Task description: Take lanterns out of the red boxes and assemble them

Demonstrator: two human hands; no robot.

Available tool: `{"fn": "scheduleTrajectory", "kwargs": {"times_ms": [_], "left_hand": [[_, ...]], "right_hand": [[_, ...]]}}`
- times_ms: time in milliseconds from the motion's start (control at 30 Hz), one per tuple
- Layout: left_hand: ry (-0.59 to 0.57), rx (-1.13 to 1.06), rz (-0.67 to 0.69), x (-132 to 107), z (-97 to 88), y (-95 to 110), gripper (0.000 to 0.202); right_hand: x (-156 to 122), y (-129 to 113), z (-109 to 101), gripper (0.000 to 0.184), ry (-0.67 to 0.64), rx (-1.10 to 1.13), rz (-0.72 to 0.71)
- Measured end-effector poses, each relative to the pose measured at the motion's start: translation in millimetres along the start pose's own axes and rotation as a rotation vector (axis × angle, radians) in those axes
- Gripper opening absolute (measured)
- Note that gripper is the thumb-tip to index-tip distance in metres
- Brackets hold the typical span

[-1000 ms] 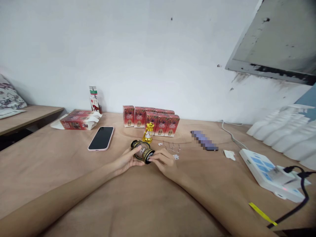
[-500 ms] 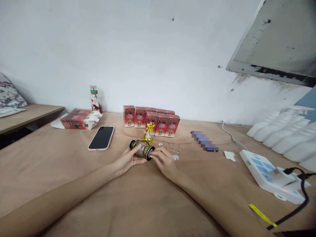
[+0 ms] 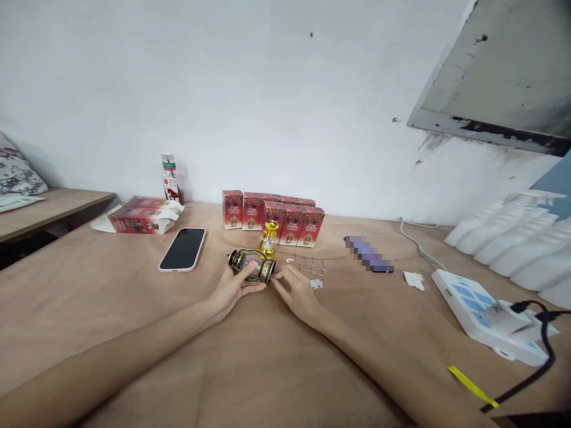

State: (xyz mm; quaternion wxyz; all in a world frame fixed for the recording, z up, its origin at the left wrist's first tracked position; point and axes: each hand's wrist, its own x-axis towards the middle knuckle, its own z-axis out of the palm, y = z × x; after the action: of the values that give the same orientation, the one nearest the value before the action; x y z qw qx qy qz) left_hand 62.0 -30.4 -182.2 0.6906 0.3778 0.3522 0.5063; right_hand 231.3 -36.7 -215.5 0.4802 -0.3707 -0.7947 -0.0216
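Head view: left hand holds the dark lantern on its side over the counter, grip closed around the body. Right hand places its fingertips at the base; whether its grip holds anything cannot be told. Gold lantern stands upright just behind, before red boxes

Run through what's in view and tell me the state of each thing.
Left hand: closed around the dark lantern
Right hand: at the dark lantern's base
Dark lantern: held on its side
Gold lantern: standing upright
Red boxes: standing grouped
Pink-edged phone: flat, screen dark
Power strip: small light glowing
Red pack: lying, partly covered by white wrapping
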Motion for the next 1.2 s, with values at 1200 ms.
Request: {"fn": "scheduleTrajectory", "kwargs": {"times_ms": [1200], "left_hand": [[0.251, -0.116, 0.022, 29, -16.4, 23, 0.023]], "right_hand": [[-5, 17, -2, 0.018, -0.235, -0.255, -0.050]]}}
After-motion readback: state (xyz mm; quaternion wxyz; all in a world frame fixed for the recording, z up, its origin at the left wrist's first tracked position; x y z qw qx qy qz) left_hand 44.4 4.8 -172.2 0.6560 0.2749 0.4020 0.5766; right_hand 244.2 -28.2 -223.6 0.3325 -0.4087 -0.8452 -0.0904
